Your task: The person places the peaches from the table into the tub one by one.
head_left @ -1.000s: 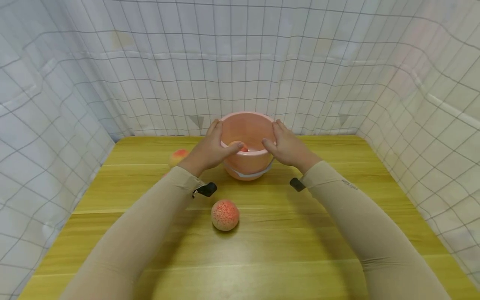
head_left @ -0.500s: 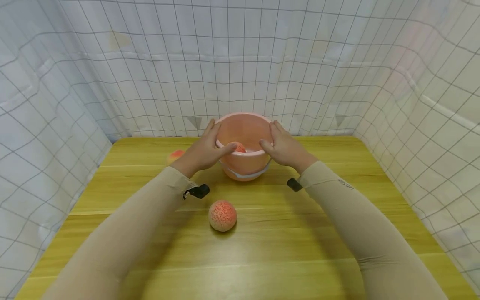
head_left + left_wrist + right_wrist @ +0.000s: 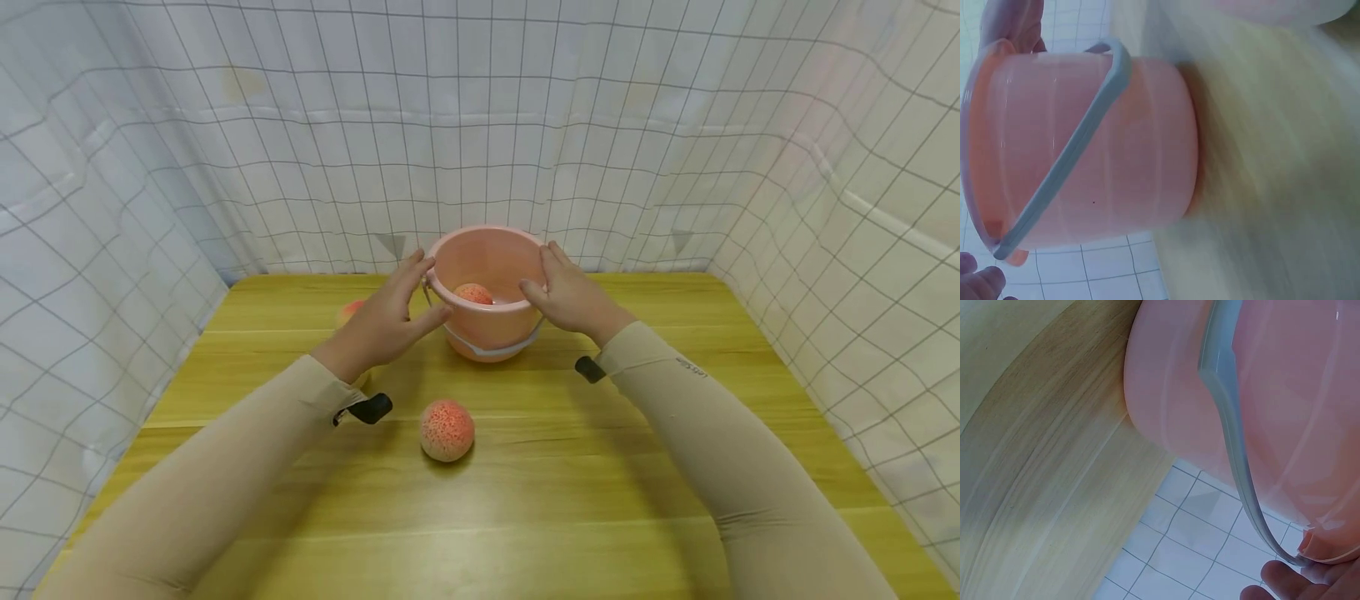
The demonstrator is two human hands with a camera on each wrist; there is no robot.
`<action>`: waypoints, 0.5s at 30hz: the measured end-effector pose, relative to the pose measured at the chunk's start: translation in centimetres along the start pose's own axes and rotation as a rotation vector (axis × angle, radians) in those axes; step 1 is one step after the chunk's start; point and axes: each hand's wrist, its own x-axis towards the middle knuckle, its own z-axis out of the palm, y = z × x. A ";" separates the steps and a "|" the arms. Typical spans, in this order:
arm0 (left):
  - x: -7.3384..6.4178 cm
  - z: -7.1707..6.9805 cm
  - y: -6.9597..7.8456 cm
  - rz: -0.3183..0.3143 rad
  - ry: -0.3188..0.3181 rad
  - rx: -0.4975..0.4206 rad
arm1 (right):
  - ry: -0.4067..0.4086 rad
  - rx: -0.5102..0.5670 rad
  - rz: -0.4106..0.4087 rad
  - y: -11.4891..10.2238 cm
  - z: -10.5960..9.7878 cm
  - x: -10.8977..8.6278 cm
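Observation:
A pink bucket [image 3: 491,327] stands upright at the back of the table, its grey-white handle [image 3: 1072,156] hanging down the front. My right hand [image 3: 576,298] grips the bucket's right rim, thumb inside and fingers outside. Just off the left rim, my left hand [image 3: 381,323] has its fingers extended and holds nothing. One red-speckled peach [image 3: 474,293] lies inside the bucket. In front of it, a second peach [image 3: 447,431] rests on the table. Behind my left hand a yellow-and-red peach [image 3: 349,312] is partly hidden.
The wooden table [image 3: 637,467] has its back edge close behind the bucket. White grid-patterned curtains [image 3: 480,125] enclose the back and both sides. A small yellowish bit of something [image 3: 364,380] shows beside my left wrist, mostly hidden.
My left hand has let go of the bucket's rim and moved left and towards me. My right hand keeps its grip. The peach inside the bucket shows more fully.

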 end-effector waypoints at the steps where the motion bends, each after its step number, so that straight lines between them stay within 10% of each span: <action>1: -0.3 0.0 0.0 0.015 -0.002 0.001 | -0.002 0.000 -0.001 0.0 0.0 0.0; 15: -4.7 1.2 0.9 0.233 -0.061 -0.001 | -0.002 0.009 -0.001 0.0 0.0 -0.1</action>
